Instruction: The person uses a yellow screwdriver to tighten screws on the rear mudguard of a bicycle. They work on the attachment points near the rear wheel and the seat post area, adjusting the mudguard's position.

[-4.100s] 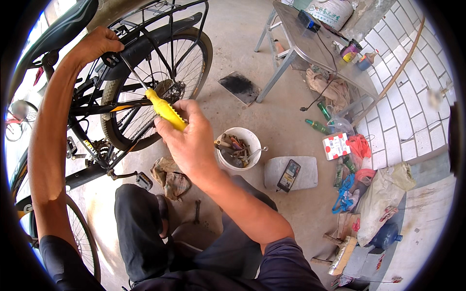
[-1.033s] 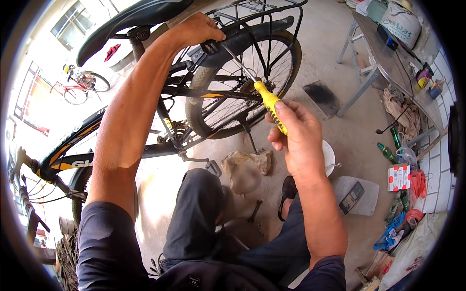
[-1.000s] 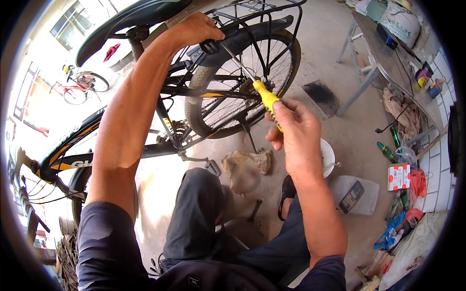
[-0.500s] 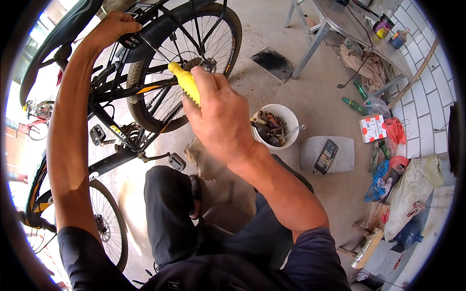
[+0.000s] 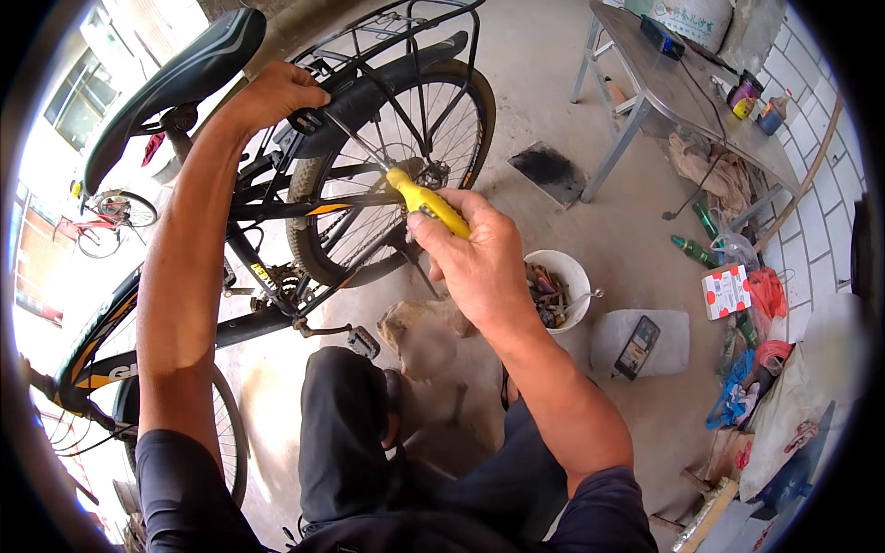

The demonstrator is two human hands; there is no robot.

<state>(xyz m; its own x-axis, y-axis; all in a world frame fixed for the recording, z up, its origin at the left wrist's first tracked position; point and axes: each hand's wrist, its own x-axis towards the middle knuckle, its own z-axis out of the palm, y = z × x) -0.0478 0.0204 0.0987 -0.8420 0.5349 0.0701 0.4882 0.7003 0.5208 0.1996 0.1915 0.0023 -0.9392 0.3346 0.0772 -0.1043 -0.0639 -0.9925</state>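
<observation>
My right hand [image 5: 475, 253] is closed round a screwdriver [image 5: 429, 201] with a yellow handle, thumb and fingers on its rear end. Its thin metal shaft slants up and left to the black rear fender [image 5: 392, 88] of a bicycle [image 5: 249, 327]. Whether the tip touches a screw cannot be made out. By the fender's front end, my left hand [image 5: 277, 95] has its fingers bent and closed at small black fittings under the rear rack [image 5: 406, 35]. What its fingertips grip is hidden. The spoked rear wheel [image 5: 477, 138] stands just beyond the screwdriver.
A white bucket of tools [image 5: 583, 276] stands right of my right hand. Beyond it, a phone [image 5: 636, 347] lies on a pale block [image 5: 673, 341]. A metal table [image 5: 682, 88] is at the far right, with bottles, bags and cloths along the wall. A saddle [image 5: 184, 83] rises at left.
The view has shifted, so the bicycle and both hands sit further right and lower. My right hand's fingers have loosened and changed their hold on the yellow handle. My left hand stays by the fender.
</observation>
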